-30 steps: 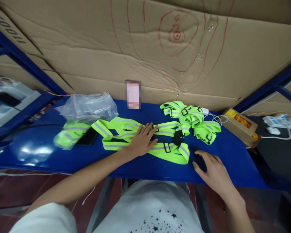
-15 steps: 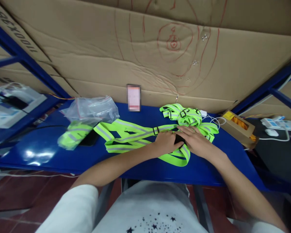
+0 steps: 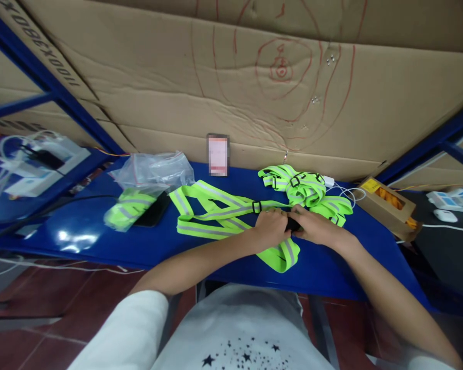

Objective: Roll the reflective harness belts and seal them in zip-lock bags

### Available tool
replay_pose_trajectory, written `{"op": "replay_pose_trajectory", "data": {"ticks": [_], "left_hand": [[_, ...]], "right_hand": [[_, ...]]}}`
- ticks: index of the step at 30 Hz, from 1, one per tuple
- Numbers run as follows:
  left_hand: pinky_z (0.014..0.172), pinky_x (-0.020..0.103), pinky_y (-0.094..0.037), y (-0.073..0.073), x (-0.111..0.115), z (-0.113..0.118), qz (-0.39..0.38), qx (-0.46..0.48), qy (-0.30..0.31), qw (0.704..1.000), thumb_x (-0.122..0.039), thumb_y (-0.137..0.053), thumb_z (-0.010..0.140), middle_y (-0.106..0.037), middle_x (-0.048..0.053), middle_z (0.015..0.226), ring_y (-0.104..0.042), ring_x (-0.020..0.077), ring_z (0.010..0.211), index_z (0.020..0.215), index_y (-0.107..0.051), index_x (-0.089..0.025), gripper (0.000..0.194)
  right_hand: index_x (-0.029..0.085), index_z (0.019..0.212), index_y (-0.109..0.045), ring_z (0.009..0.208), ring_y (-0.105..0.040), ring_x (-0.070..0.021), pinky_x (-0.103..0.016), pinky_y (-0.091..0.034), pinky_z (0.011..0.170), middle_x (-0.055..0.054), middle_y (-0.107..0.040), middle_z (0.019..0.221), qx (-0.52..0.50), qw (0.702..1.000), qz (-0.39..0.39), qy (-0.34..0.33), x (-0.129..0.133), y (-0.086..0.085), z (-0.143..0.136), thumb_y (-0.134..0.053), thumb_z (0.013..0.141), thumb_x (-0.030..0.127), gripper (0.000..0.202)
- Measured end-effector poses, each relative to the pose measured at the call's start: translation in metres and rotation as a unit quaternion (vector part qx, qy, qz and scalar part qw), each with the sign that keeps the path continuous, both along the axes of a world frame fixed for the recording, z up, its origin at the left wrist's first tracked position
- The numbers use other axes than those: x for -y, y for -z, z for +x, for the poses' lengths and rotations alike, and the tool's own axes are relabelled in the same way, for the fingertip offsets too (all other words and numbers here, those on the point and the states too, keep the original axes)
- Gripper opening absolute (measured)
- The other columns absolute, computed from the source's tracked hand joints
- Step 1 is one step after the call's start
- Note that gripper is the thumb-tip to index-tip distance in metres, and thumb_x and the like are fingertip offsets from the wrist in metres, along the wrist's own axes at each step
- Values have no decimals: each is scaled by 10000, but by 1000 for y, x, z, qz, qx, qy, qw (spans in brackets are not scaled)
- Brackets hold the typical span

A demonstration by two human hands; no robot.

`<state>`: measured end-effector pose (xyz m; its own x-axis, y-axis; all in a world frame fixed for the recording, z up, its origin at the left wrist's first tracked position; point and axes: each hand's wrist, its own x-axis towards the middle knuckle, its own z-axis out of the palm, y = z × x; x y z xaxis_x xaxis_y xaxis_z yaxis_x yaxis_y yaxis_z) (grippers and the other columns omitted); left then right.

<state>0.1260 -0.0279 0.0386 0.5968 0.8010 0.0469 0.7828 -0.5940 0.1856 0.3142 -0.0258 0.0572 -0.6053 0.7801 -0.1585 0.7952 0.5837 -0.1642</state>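
A neon green reflective strap vest [image 3: 216, 228] with grey stripes lies spread on the blue table [image 3: 170, 257]. A black slider [image 3: 256, 206] sits on one strap. My left hand [image 3: 272, 227] is closed on a black buckle [image 3: 292, 225] of the vest. From the other side my right hand [image 3: 314, 226] grips the same buckle, its fingers bent over it. Much of the buckle is hidden by the fingers. A strap loop [image 3: 283, 257] hangs toward the table's front edge below the hands. Just behind them lies a bundle of similar green straps [image 3: 303, 187].
At left are a clear plastic bag [image 3: 154, 169], a bagged green strap roll [image 3: 129, 208] and a dark flat object [image 3: 154, 211]. A phone [image 3: 218, 155] leans on the cardboard [image 3: 158, 113]. At right stands an open cardboard box [image 3: 389, 205] with orange contents, beside white cables [image 3: 349, 192].
My right hand's fingers have drawn in and curled around the buckle, where they lay flatter over it before. The front strap loop has shifted. The whole view has moved slightly.
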Motion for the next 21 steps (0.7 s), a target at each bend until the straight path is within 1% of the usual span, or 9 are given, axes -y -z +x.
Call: {"op": "replay_pose_trajectory", "data": {"ticks": [4, 6, 11, 13, 15, 17, 18, 20, 21], "left_hand": [[802, 417, -571, 0, 4, -7, 14, -6, 12, 1000, -326, -646, 884, -725, 156, 1018, -703, 326, 989, 1057, -710, -103, 290], [806, 422, -566, 0, 11, -12, 22, -10, 20, 1000, -298, -630, 889, -725, 157, 998, -705, 326, 980, 1067, -706, -100, 277], [783, 421, -558, -5, 33, -30, 25, -28, 31, 999, -248, -613, 903, -717, 162, 945, -711, 317, 932, 979, -705, -97, 193], [781, 422, -564, -10, 40, -45, 24, -38, 21, 999, -264, -638, 896, -717, 158, 943, -715, 320, 937, 943, -705, -107, 177], [809, 428, -577, -18, 45, -70, 22, -13, 1, 1000, -296, -648, 901, -728, 137, 971, -719, 313, 962, 953, -699, -136, 175], [865, 410, -591, -28, 46, -102, 21, 114, -31, 993, -340, -617, 934, -739, 88, 1042, -720, 266, 993, 1035, -677, -195, 187], [894, 388, -594, -33, 46, -120, 21, 205, -50, 977, -357, -576, 967, -730, 78, 1121, -716, 236, 1024, 1114, -649, -218, 215], [896, 377, -606, -42, 43, -154, 36, 364, -100, 925, -415, -524, 1005, -713, 76, 1162, -715, 211, 1009, 1188, -605, -235, 270], [900, 387, -613, -46, 39, -169, 47, 446, -137, 884, -465, -529, 1006, -709, 82, 1190, -719, 215, 1011, 1214, -590, -233, 318]], "right_hand": [[145, 1246, -634, 1077, -620, -308, -404, -485, 891, -132, -611, 1185, -1, 999, 45, -29, 7, 1, 1, -781, 839, 304, 461], [130, 1270, -621, 1130, -595, -337, -449, -478, 928, -153, -614, 1218, 2, 997, 63, -33, 15, 1, -5, -774, 846, 342, 499], [99, 1119, -664, 1053, -615, -361, -497, -494, 926, -162, -672, 1073, 28, 993, 111, -42, 36, -1, -28, -744, 831, 372, 405], [102, 1103, -663, 1047, -631, -369, -506, -504, 926, -171, -682, 1077, 18, 992, 123, -37, 39, -3, -28, -715, 839, 350, 366], [122, 1160, -641, 1056, -655, -343, -484, -520, 933, -170, -685, 1146, -44, 992, 116, -14, 39, -6, -17, -662, 872, 304, 341], [172, 1216, -615, 1016, -684, -280, -427, -544, 905, -130, -696, 1171, -153, 983, 91, 33, 37, -10, 0, -587, 933, 282, 304], [199, 1230, -611, 984, -692, -251, -398, -552, 883, -105, -704, 1160, -211, 973, 75, 65, 37, -13, 10, -550, 967, 290, 286], [237, 1235, -627, 979, -694, -229, -374, -554, 874, -76, -716, 1146, -318, 937, 46, 136, 36, -18, 30, -512, 1010, 333, 270], [244, 1236, -639, 1019, -691, -235, -381, -548, 899, -76, -720, 1158, -376, 910, 33, 173, 35, -21, 40, -523, 1015, 362, 276]]}}
